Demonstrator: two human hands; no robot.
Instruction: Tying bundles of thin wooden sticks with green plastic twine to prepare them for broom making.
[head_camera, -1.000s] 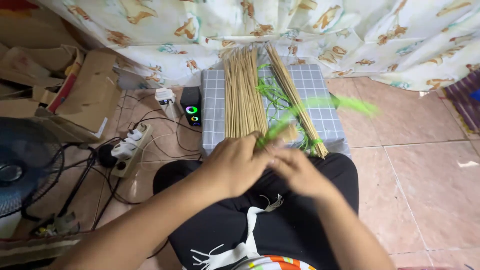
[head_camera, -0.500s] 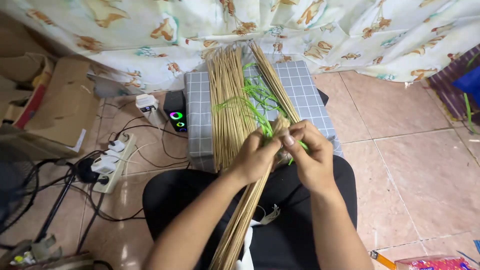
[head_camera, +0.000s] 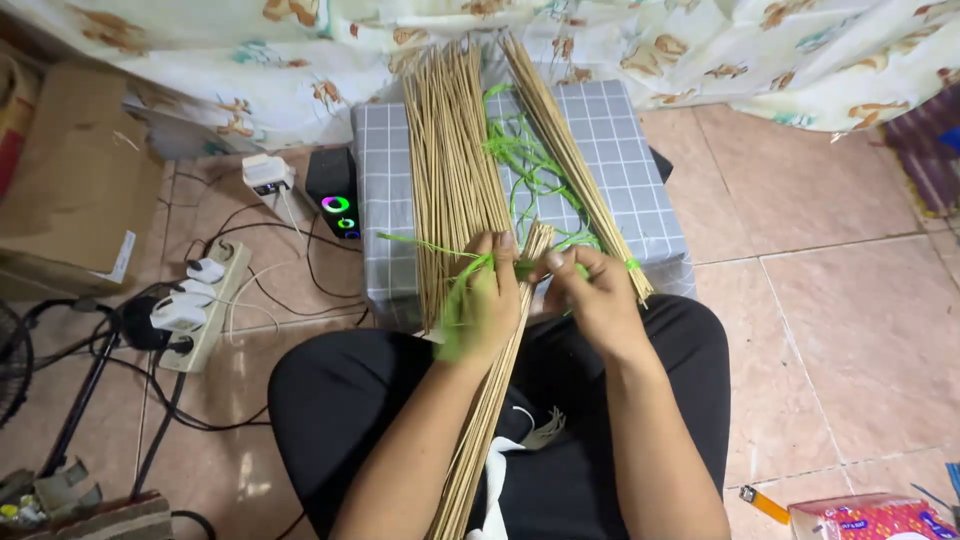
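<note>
A: Surface?
B: Tiled floor (head_camera: 850, 300), grey checked cushion (head_camera: 620, 150) in front of the knees.
A: Grip?
B: Left hand (head_camera: 490, 300) clamped around a bundle of thin bamboo sticks (head_camera: 495, 400) running down over the lap. Right hand (head_camera: 595, 295) pinching a green plastic strip (head_camera: 450, 305) at the bundle's top.
A: Around it?
B: Loose sticks (head_camera: 455, 170) and a tied bundle (head_camera: 575, 165) lie on the cushion. Power strip (head_camera: 195, 305) to the left.

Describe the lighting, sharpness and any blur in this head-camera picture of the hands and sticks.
Head view: even, soft light, no harsh shadows; sticks on the checked cushion sharp; green strip by the left hand smeared by motion; right hand fairly crisp; tiles show faint sheen.
</note>
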